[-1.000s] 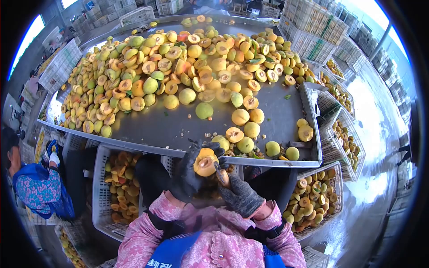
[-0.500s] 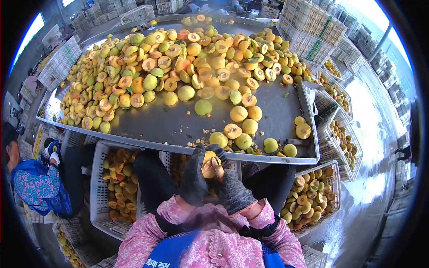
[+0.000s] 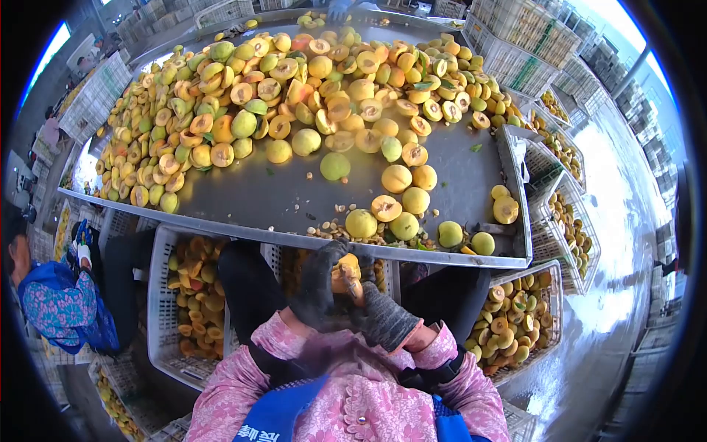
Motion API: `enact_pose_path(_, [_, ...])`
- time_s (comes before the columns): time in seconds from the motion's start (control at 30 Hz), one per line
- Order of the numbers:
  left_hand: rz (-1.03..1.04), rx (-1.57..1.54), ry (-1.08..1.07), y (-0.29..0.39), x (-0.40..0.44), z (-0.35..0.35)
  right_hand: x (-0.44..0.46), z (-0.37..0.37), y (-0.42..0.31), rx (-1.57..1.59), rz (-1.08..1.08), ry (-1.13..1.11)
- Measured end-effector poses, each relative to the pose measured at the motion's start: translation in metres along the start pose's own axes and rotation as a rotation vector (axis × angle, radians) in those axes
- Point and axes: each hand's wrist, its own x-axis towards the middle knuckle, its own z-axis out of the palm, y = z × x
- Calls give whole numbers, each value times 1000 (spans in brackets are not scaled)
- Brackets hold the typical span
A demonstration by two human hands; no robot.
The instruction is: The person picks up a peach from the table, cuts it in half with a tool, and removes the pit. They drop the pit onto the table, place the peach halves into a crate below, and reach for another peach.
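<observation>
In front of my lap, just below the near edge of the metal table (image 3: 243, 193), my two dark-gloved hands close round a yellow peach (image 3: 347, 267). My left hand (image 3: 317, 287) wraps it from the left. From the right, my right hand (image 3: 381, 313) has its fingers curled against the fruit. A tan, narrow shape shows between the hands; I cannot make out whether it is a bare fingertip or a small tool. Parts of the peach are hidden by the gloves. Nearest on the table lie a cut peach half (image 3: 386, 208) and a whole peach (image 3: 361, 223).
A large heap of halved peaches (image 3: 294, 88) covers the table's far side. Peach-filled crates stand at my left (image 3: 158, 324) and right (image 3: 557, 317). Loose pits (image 3: 335, 221) lie along the near rim. A co-worker (image 3: 62, 302) sits at the far left.
My hands have turned the peach, and less of it shows between the gloves now. A blue-gloved hand appears at the table's far edge. The view has shifted slightly.
</observation>
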Motion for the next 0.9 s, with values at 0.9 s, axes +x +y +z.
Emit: enact_pose_path(0.9, [-683, -842, -116, -19, -35, -1, 5, 9, -16, -329, 227, -165])
